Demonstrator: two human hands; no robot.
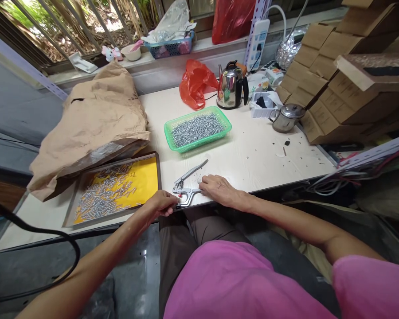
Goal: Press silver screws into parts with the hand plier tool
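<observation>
A metal hand press tool (187, 182) with a long lever lies at the table's front edge. My left hand (162, 204) is curled in a pinch at the tool's jaw, holding a small piece I cannot make out. My right hand (219, 188) rests palm down on the tool's lower handle, fingers pressed together near a few small metal bits. A yellow-lined tray (150, 173) of several small metal tubes sits just left of my left hand. Behind the tool stands a green basket (226, 127) full of similar metal parts.
A brown paper sack (96, 113) lies over the tray's far side. An orange bag (195, 84), a steel kettle (230, 86), a white parts box (263, 105) and a small metal pot (286, 118) stand at the back. Cardboard boxes (335, 75) crowd the right.
</observation>
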